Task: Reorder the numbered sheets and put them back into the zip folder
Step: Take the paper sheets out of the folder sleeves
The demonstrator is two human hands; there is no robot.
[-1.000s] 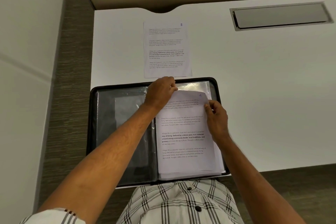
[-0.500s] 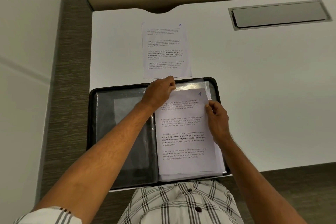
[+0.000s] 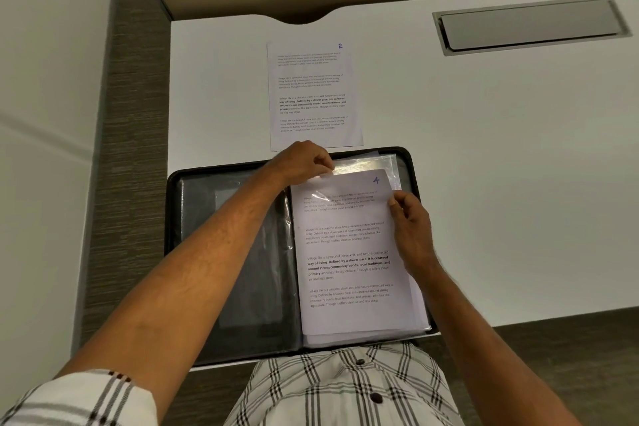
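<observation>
The folder point(image 3: 238, 259) lies open at the desk's point(image 3: 518, 183) near edge, its black left half bare under the left arm, its right half holding clear sleeves point(image 3: 387, 162) and a stack of sheets. The left hand point(image 3: 304, 161), at the stack's 11 o'clock corner, pinches the mouth of the top sleeve, fingers curled round its glossy edge. The right hand point(image 3: 411, 228), at the stack's 3 o'clock side, grips the right margin of sheet 4 point(image 3: 345, 252) between thumb and fingers.

Against a second ago, sheet 4 has slid up a little and squared itself with the stack; its handwritten number, then half turned away, now reads plainly at the top right. The sleeve's shiny lip overlaps the sheet's top left corner, so I judge the sheet is mid-way through leaving or entering that sleeve; which of the two, I cannot tell.

Sheet 2 point(image 3: 313, 95) lies flat on the desk at 12 o'clock from the folder, just beyond its far rim, unmoved. With one sheet out and another in hand, sorting seems barely begun.
</observation>
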